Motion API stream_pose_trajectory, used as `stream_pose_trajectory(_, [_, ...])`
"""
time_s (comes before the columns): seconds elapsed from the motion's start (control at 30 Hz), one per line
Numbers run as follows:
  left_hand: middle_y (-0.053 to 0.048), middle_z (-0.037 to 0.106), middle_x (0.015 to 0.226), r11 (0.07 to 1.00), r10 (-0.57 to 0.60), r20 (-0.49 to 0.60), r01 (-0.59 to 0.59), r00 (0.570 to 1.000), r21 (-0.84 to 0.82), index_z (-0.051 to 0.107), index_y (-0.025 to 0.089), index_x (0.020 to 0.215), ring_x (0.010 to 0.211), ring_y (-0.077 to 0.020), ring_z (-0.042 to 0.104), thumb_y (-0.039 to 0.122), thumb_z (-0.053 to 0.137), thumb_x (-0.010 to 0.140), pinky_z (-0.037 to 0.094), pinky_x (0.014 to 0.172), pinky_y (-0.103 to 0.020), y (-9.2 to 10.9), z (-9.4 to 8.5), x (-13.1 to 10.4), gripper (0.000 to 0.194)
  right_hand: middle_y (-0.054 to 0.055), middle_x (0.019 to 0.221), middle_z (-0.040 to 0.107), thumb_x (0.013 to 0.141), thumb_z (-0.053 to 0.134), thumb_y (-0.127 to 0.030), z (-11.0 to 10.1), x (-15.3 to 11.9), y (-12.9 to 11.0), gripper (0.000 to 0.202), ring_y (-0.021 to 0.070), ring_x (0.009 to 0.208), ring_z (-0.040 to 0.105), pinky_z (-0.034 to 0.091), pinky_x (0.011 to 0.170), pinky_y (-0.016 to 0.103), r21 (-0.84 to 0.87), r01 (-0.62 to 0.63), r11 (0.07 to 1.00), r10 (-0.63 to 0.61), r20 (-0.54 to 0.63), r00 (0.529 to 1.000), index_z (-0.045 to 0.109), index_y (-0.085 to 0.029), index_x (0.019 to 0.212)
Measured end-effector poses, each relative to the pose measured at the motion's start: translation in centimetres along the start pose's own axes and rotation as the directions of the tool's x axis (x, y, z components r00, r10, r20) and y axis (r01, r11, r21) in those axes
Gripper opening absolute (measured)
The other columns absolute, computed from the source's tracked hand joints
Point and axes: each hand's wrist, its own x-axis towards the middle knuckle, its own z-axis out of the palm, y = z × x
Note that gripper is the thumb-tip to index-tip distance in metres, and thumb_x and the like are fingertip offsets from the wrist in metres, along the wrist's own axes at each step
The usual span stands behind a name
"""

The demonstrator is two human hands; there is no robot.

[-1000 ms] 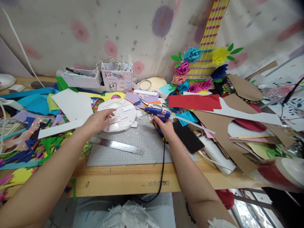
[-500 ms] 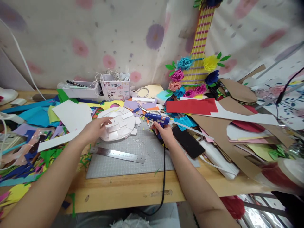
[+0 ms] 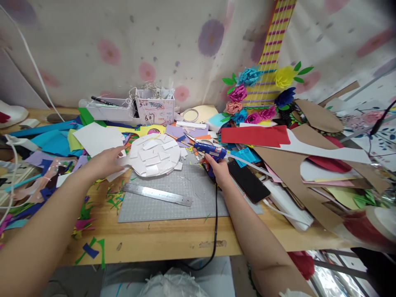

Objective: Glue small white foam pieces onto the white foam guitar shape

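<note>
Okay, right hand [image 3: 219, 169] wrapped round the handle of a blue glue gun [image 3: 206, 148], fingers closed, nozzle end toward the disc, black cord [image 3: 215, 218] dropping over the table edge. Left hand [image 3: 105, 163] at the left side of the white disc [image 3: 154, 154], fingers partly curled; a blurred white bit shows at the fingertips, can't tell whether it's gripped. Disc lies at the mat's upper left, well apart from the gun, covered in small white tiles, with loose white pieces [image 3: 183, 153] just off its right edge. Steel ruler [image 3: 157, 194] slants across the grey cutting mat [image 3: 142, 212], below the disc. Tight on the right: black phone [image 3: 249, 181] just beside the right wrist, blue paper [image 3: 246, 156] near the gun's back end, then red strip [image 3: 255, 136] and brown cardboard [image 3: 275, 159] piled up. Scissors [image 3: 189, 138] and bits crowd the space behind the gun. White sheet [image 3: 99, 138] behind the left hand; coloured scraps [image 3: 89, 212] spread below the left forearm. At the back, white box [image 3: 155, 111] with wires, white tray [image 3: 108, 112] with a pen, yellow stringed neck [image 3: 275, 45] with paper flowers [image 3: 238, 93] about its base.
</note>
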Motion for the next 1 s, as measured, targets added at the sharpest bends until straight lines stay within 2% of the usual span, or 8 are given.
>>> stream_pose_trajectory(0.07, [-0.013, 0.06, 0.12, 1.0, -0.002, 0.008, 0.002, 1.0, 0.016, 0.04, 0.012, 0.135, 0.102, -0.0256, 0.058, 0.032, 0.057, 0.077, 0.044, 0.085, -0.032, 0.2, 0.2, 0.2, 0.063, 0.004, 0.065, 0.067, 0.07, 0.065, -0.057, 0.1, -0.1, 0.0, 0.041, 0.008, 0.043, 0.043, 0.035, 0.042, 0.024, 0.006, 0.004, 1.0, -0.004, -0.002, 1.0, 0.065, -0.016, 0.064])
stream_pose_trajectory(0.23, [-0.015, 0.059, 0.124, 0.992, 0.015, -0.034, -0.011, 0.999, 0.124, 0.047, 0.012, 0.126, 0.112, -0.03, 0.053, 0.037, 0.06, 0.077, 0.041, 0.089, -0.034, 0.6, 0.2, 0.5, 0.057, 0.004, 0.064, 0.067, 0.07, 0.066, -0.055, 0.2, -0.2, -0.2, 0.038, 0.008, 0.044, 0.043, 0.036, 0.043, 0.024, 0.031, 0.026, 0.999, -0.026, -0.004, 1.0, 0.065, -0.017, 0.064])
stream_pose_trajectory(0.37, [-0.009, 0.062, 0.121, 0.997, -0.072, 0.005, 0.072, 0.997, -0.007, 0.048, 0.017, 0.119, 0.104, -0.0246, 0.059, 0.033, 0.06, 0.076, 0.043, 0.078, -0.028, 1.1, -0.4, 0.2, 0.047, 0.004, 0.061, 0.066, 0.07, 0.065, -0.056, 0.1, -0.3, -0.8, 0.04, 0.008, 0.043, 0.043, 0.035, 0.041, 0.023, 0.017, 0.03, 0.999, -0.029, -0.034, 0.999, 0.065, -0.016, 0.061])
stream_pose_trajectory(0.5, [-0.006, 0.061, 0.122, 0.98, -0.134, -0.038, 0.127, 0.99, -0.151, 0.044, 0.021, 0.124, 0.103, -0.0192, 0.06, 0.026, 0.061, 0.076, 0.043, 0.076, -0.023, 0.4, -1.3, -0.3, 0.052, 0.005, 0.066, 0.068, 0.07, 0.066, -0.055, -0.1, -0.3, -1.3, 0.039, 0.0073, 0.043, 0.043, 0.033, 0.04, 0.023, 0.032, 0.03, 0.999, -0.028, -0.07, 0.997, 0.064, -0.016, 0.063])
stream_pose_trajectory(0.63, [-0.006, 0.061, 0.121, 0.973, -0.166, -0.107, 0.145, 0.98, -0.18, 0.04, 0.021, 0.128, 0.103, -0.0194, 0.06, 0.029, 0.063, 0.075, 0.044, 0.076, -0.024, 0.2, -2.2, -0.4, 0.058, 0.005, 0.069, 0.069, 0.069, 0.067, -0.054, -0.1, -0.3, -1.4, 0.037, 0.007, 0.043, 0.043, 0.033, 0.039, 0.022, 0.074, 0.05, 0.996, -0.041, -0.113, 0.993, 0.062, -0.017, 0.065])
stream_pose_trajectory(0.8, [-0.008, 0.061, 0.123, 0.978, -0.14, -0.163, 0.112, 0.977, -0.174, 0.039, 0.02, 0.129, 0.104, -0.0238, 0.06, 0.031, 0.063, 0.074, 0.045, 0.08, -0.031, 3.6, -2.5, 0.4, 0.061, 0.002, 0.06, 0.064, 0.071, 0.064, -0.055, -0.1, -0.1, -1.3, 0.038, 0.0074, 0.043, 0.042, 0.034, 0.041, 0.023, 0.093, 0.115, 0.989, -0.096, -0.191, 0.977, 0.06, -0.018, 0.062])
stream_pose_trajectory(0.9, [-0.01, 0.062, 0.123, 0.983, -0.126, -0.199, 0.096, 0.972, -0.154, 0.042, 0.021, 0.128, 0.112, -0.0276, 0.058, 0.029, 0.062, 0.073, 0.045, 0.081, -0.033, 6.2, -1.9, 1.3, 0.06, 0.002, 0.061, 0.064, 0.071, 0.065, -0.053, -0.1, -0.1, -1.2, 0.037, 0.0071, 0.043, 0.042, 0.035, 0.041, 0.023, 0.128, 0.135, 0.983, -0.106, -0.211, 0.972, 0.06, -0.018, 0.063])
stream_pose_trajectory(1.0, [-0.01, 0.062, 0.122, 0.977, -0.086, -0.177, 0.049, 0.98, -0.206, 0.046, 0.021, 0.124, 0.112, -0.0273, 0.057, 0.03, 0.063, 0.071, 0.045, 0.082, -0.033, 8.0, -1.3, 2.1, 0.057, 0.004, 0.066, 0.067, 0.07, 0.066, -0.052, -0.1, -0.1, -1.2, 0.036, 0.007, 0.043, 0.043, 0.035, 0.041, 0.023, 0.147, 0.118, 0.982, -0.086, -0.211, 0.974, 0.061, -0.017, 0.064])
